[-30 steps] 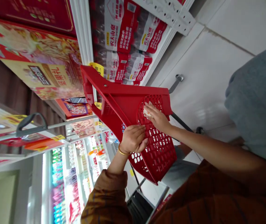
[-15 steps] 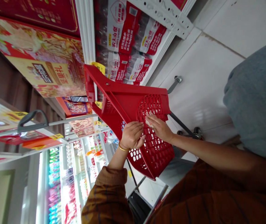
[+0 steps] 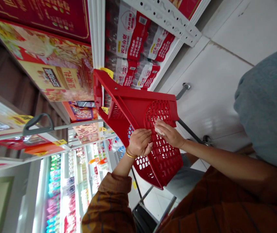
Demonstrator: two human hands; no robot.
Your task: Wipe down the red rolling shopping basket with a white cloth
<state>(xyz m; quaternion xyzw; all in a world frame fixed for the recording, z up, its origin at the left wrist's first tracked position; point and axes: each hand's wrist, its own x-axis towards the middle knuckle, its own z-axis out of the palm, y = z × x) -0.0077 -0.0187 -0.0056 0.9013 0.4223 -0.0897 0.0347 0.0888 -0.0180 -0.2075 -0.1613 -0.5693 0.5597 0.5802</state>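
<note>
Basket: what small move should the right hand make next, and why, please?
Probably slide the white tissue a little along the holes of the red basket. The right hand presses the tissue on the basket, and the left hand seems to hold the basket steady, so wiping looks likely.

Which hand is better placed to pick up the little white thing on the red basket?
Probably the right hand: it is right on the little white thing. The left hand sits beside it, on the mesh of the red basket, and looks busy holding it.
</note>
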